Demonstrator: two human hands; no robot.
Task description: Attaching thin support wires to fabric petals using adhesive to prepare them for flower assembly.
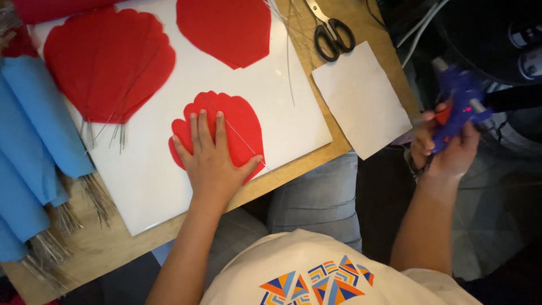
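My left hand [212,161] lies flat, fingers spread, pressing on a small red scalloped petal-shaped piece [243,121] with a thin wire [240,138] across it, on a white board [164,186]. My right hand [451,152] is off the table's right side, gripping a blue glue gun [460,101] held upright. Two more red petal pieces, a large stack [107,62] with wires sticking out below and a single one [226,28], lie further up the board.
Black-handled scissors [333,34] and loose thin wires [288,51] lie at the top. A white paper sheet [361,96] overhangs the wooden table's [293,169] right edge. Blue rolled fabric pieces [28,141] with wire ends fill the left side. Cables hang at the upper right.
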